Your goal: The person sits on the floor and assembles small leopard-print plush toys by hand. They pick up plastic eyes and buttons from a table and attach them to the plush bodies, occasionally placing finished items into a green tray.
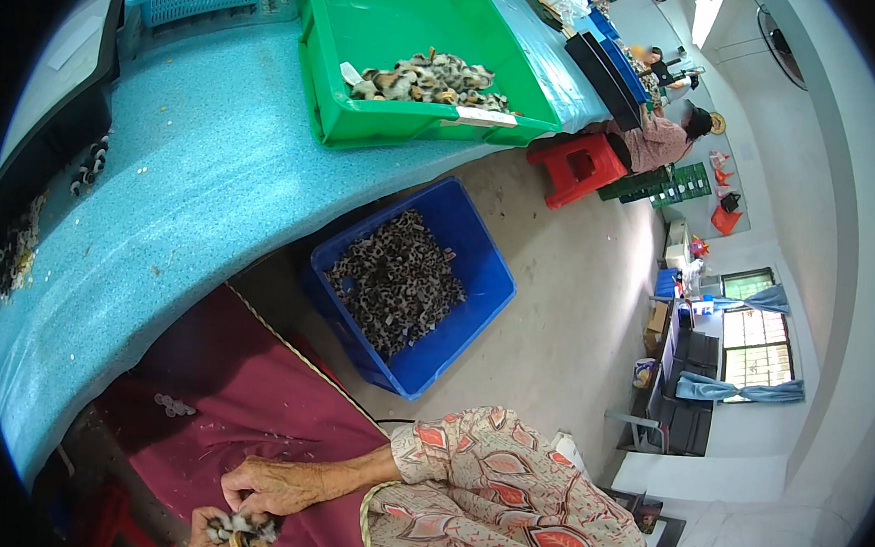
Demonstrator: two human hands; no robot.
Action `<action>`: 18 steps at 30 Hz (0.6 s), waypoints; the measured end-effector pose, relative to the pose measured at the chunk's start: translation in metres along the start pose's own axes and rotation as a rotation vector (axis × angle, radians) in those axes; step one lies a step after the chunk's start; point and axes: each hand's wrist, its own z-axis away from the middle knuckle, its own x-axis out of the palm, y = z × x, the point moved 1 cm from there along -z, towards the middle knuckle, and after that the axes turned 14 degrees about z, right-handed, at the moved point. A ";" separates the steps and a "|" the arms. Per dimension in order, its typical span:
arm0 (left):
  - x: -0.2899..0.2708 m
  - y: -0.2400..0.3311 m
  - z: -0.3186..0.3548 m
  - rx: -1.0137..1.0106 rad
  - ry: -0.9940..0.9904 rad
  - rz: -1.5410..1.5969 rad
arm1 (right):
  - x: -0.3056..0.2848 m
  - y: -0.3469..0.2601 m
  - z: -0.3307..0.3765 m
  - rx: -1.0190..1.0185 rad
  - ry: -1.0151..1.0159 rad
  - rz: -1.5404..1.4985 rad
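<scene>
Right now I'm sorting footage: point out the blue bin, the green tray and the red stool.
blue bin [482, 276]: head view, right rim.
green tray [423, 12]: head view, bare floor.
red stool [579, 167]: head view, seat top.

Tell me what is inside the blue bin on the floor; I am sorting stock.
The blue bin holds a heap of small dark and pale pieces, loose and mixed. The top layer hides the bin's floor and anything lying deeper.

Left hand [203, 538] partly cut off
</scene>
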 end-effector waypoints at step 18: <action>0.033 0.004 -0.007 0.360 0.139 -0.317 | -0.017 0.009 0.007 0.167 -0.153 -0.227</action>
